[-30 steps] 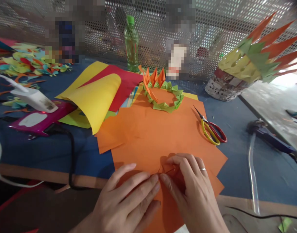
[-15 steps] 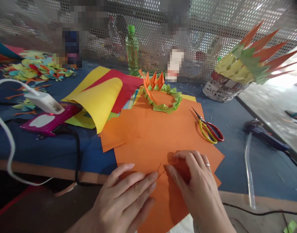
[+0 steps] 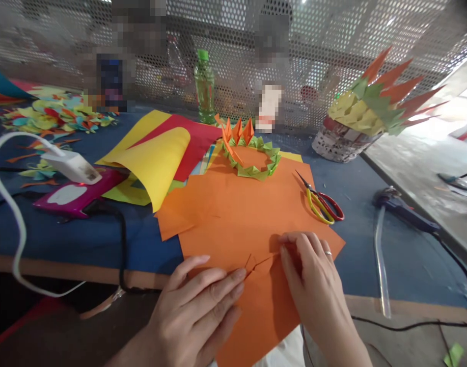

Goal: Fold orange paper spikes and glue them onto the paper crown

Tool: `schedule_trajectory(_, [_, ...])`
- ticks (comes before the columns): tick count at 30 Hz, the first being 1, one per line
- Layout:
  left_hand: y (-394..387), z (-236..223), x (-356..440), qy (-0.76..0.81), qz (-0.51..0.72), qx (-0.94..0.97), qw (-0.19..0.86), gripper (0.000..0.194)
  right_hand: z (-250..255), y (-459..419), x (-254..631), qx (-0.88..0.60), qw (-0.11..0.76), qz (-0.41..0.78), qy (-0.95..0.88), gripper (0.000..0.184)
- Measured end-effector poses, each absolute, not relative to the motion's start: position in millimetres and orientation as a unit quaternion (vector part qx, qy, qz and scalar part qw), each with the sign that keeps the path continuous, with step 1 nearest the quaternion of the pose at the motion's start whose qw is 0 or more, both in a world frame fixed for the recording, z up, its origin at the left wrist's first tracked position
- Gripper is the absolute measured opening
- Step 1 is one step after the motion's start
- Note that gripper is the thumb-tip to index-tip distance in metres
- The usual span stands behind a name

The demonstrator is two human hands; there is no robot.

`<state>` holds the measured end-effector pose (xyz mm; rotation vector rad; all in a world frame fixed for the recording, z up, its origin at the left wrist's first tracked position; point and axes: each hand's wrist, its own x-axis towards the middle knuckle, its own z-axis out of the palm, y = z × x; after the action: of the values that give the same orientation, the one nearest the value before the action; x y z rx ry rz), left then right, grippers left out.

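Observation:
My left hand point(image 3: 204, 300) lies over an orange sheet with its fingers stretched out. Its fingertips rest at the near end of a small orange paper piece point(image 3: 264, 260), seen as thin lines against orange. At the other end my right hand point(image 3: 309, 270), with a ring on one finger, has thumb and fingers closed on that piece. Its outline blends into the orange paper point(image 3: 241, 209) beneath. Beyond my hands stands a ring of folded green paper point(image 3: 269, 165) with several orange points point(image 3: 238, 132). Yellow-and-red-handled scissors point(image 3: 320, 201) lie right of it.
Yellow sheets point(image 3: 157, 163) and a red sheet point(image 3: 197, 130) lie left, near a magenta power strip point(image 3: 75, 196). A green bottle point(image 3: 204, 92) stands by the mesh. A paper-decorated pot point(image 3: 344, 137) and glue gun point(image 3: 409, 211) are right. Paper scraps point(image 3: 53, 114) lie far left.
My right hand has moved a little to the right, away from my left fingertips, and more of the small piece shows between them. My left hand stays almost in place.

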<state>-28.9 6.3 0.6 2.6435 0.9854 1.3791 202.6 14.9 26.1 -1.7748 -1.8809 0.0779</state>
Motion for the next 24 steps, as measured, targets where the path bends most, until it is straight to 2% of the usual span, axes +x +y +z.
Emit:
schedule_trajectory(8, [6, 1, -28, 0.311, 0.45, 0.837, 0.005, 0.028, 32, 9, 188, -0.673, 0.28, 0.017, -0.684, 0.022])
schedule_trajectory(11, [5, 1, -29, 0.314, 0.446, 0.838, 0.006, 0.025, 33, 8, 177, -0.675, 0.249, 0.004, -0.695, 0.048])
schedule_trajectory(13, [5, 0, -28, 0.317, 0.447, 0.837, 0.013, 0.024, 32, 9, 173, -0.679, 0.232, -0.007, -0.697, 0.057])
schedule_trajectory(24, [4, -4, -25, 0.335, 0.462, 0.821, 0.007, 0.026, 27, 16, 192, -0.683, 0.234, 0.003, -0.692, 0.028])
